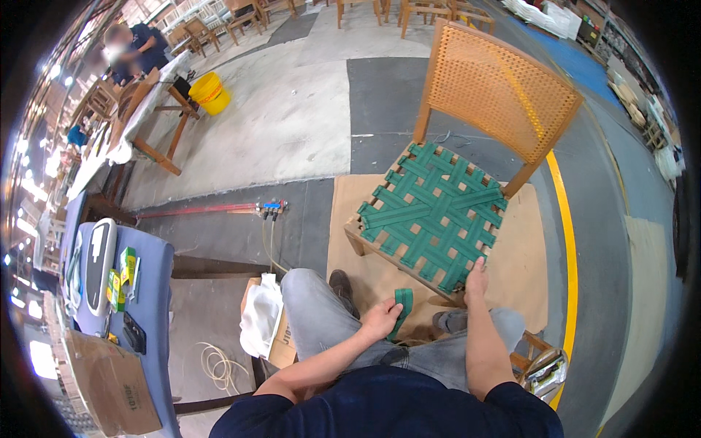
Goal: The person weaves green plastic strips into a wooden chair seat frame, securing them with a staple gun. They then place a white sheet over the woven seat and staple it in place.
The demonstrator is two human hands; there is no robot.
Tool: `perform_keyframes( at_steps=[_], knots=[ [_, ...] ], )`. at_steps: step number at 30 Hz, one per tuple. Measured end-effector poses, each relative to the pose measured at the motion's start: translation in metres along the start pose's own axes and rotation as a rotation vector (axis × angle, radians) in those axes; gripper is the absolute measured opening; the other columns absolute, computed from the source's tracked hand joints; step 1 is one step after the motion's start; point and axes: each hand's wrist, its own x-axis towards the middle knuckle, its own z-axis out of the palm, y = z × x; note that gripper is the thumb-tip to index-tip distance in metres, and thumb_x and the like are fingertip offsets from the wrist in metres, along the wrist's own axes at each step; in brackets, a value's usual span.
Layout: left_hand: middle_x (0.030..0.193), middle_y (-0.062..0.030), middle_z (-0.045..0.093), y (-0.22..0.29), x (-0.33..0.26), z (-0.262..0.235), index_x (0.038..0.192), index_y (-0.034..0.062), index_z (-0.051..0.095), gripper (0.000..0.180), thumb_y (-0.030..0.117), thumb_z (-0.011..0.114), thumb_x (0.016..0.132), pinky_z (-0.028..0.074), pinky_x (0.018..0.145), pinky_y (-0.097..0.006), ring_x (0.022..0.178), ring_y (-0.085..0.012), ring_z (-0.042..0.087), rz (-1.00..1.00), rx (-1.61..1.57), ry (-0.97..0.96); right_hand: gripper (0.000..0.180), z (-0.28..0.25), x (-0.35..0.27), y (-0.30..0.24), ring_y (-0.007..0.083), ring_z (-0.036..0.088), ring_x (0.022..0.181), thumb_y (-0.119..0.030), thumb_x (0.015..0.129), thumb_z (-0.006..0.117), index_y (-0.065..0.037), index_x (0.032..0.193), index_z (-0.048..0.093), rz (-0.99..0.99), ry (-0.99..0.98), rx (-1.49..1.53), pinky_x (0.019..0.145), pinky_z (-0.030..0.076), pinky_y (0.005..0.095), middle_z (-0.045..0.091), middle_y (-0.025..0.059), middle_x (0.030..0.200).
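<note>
Fingers of my left hand (381, 320) pinch a green strip (404, 298); those of my right hand (476, 283) touch the near corner of the woven green seat (426, 212), though whether they pinch it I cannot tell. The wooden chair (504, 87) stands before me on a cardboard sheet (531, 244).

We could not see the whole green strip (404, 297), since our left grip (381, 319) covered part of it. Our right grip (476, 283) hid a bit of the woven seat (438, 208) at its near corner, and we could not tell how the fingertips sat there. The lower edge cut off our dark shirt (387, 405), the upper edge the far chairs (426, 10). The face of a co-worker (150, 50) was blurred.
</note>
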Motion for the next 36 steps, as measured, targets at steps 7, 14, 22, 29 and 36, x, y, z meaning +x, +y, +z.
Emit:
perform_keyframes(
  at_steps=[7,14,22,29,36],
  knots=[
    [0.094,0.0022,0.064,0.052,-0.020,0.013,0.119,0.0071,0.068,0.026,0.026,0.054,0.108,0.046,0.072,-0.025,0.080,-0.0069,0.055,-0.092,-0.521,-0.329,0.069,-0.021,-0.029,0.023,0.0442,0.054,0.130,-0.055,0.104,0.046,-0.002,0.147,0.048,-0.104,0.077,-0.196,0.109,0.041,0.0494,0.059,0.0262,0.139],
    [0.124,-0.0103,0.069,0.164,-0.022,-0.051,0.128,0.0047,0.062,0.029,0.023,0.049,0.110,0.060,0.084,-0.034,0.093,-0.0178,0.072,0.243,-0.846,-0.337,0.062,-0.072,-0.036,0.037,0.0425,0.060,0.122,-0.052,0.101,0.056,-0.005,0.142,0.054,0.020,0.060,-0.135,0.106,0.044,0.0493,0.060,0.0247,0.137],
    [0.113,-0.0105,0.072,0.212,-0.003,-0.059,0.121,-0.0001,0.064,0.027,0.020,0.051,0.109,0.061,0.082,-0.034,0.097,-0.0213,0.074,0.481,-0.625,-0.200,0.056,-0.060,-0.085,-0.051,0.0228,0.062,0.113,-0.037,0.100,0.064,-0.004,0.144,0.052,-0.374,-0.677,0.379,0.099,0.048,0.0348,0.057,0.0106,0.140],
    [0.105,-0.0090,0.070,0.245,-0.005,-0.056,0.114,-0.0028,0.064,0.022,0.017,0.055,0.107,0.062,0.082,-0.031,0.096,-0.0199,0.074,0.526,-0.650,-0.188,0.047,-0.032,-0.148,-0.066,0.0144,0.060,0.115,-0.016,0.093,0.076,-0.005,0.134,0.059,-0.358,-1.070,0.356,0.098,0.050,0.0322,0.061,0.0044,0.132],
    [0.131,-0.0131,0.064,0.198,0.022,-0.082,0.140,-0.0018,0.053,0.051,0.031,0.063,0.103,0.056,0.080,-0.028,0.102,-0.0140,0.066,0.475,-0.194,0.116,0.019,-0.030,-0.153,-0.102,0.0153,0.062,0.109,-0.019,0.102,0.065,-0.002,0.108,0.072,-0.189,-0.932,0.742,0.094,0.051,0.0339,0.068,0.0060,0.120]
  ],
)
